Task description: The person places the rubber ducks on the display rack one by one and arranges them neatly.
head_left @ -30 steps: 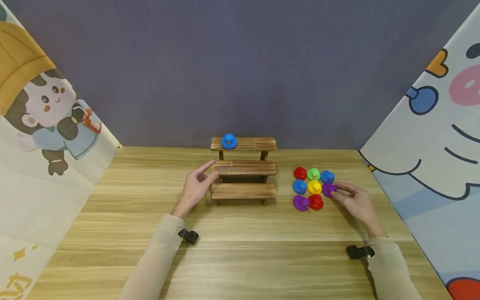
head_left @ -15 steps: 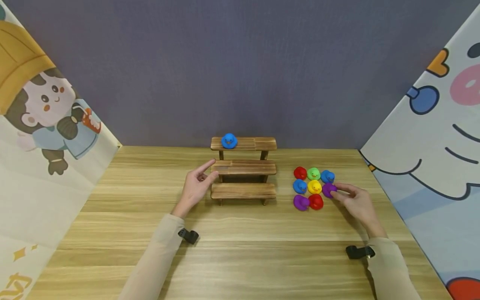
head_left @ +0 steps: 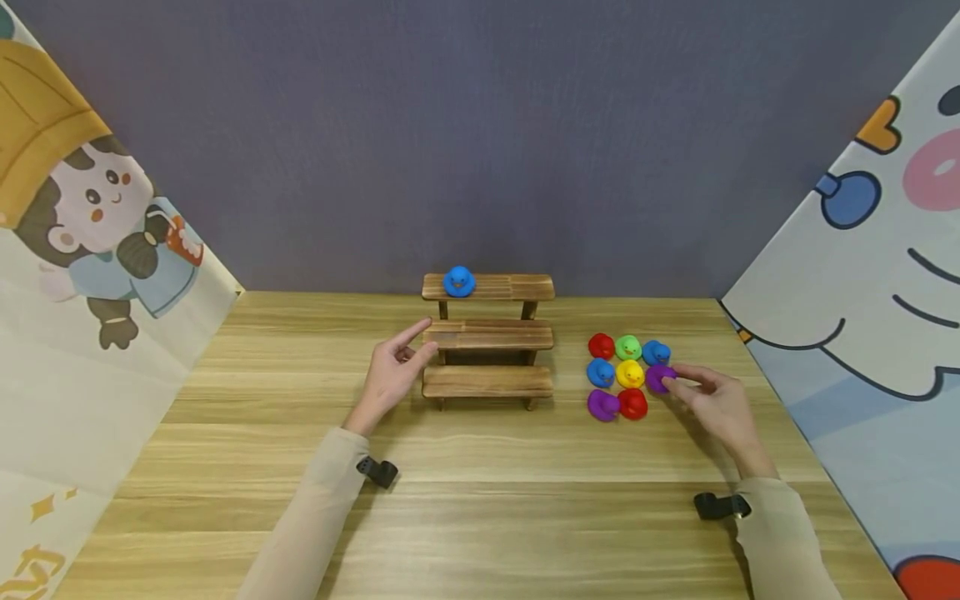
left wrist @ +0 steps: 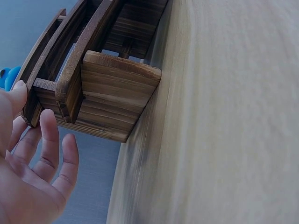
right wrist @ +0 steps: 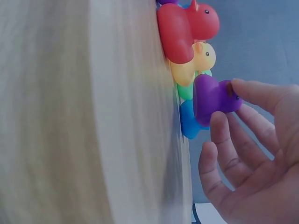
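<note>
A three-tier wooden shelf (head_left: 498, 335) stands near the back wall, with one blue duck (head_left: 459, 282) on the left of its top tier. My left hand (head_left: 388, 377) is at the left end of the middle tier, thumb and straight index finger at the board's edges; its other fingers are loose in the left wrist view. My right hand (head_left: 718, 407) pinches a purple rubber duck (right wrist: 209, 100) between thumb and fingers. In the right wrist view that duck appears slightly off the table, beside the other ducks.
Left of the right hand several ducks sit close together: red (head_left: 601, 346), green (head_left: 628, 347), blue (head_left: 656, 352), yellow (head_left: 630, 374) and another purple duck (head_left: 603, 406) among them. A grey wall (head_left: 480, 150) rises behind the wooden table (head_left: 480, 517). Printed panels flank both sides.
Very little differs. The purple duck in my right hand has shifted slightly away from me. My left hand and the shelf stay in place.
</note>
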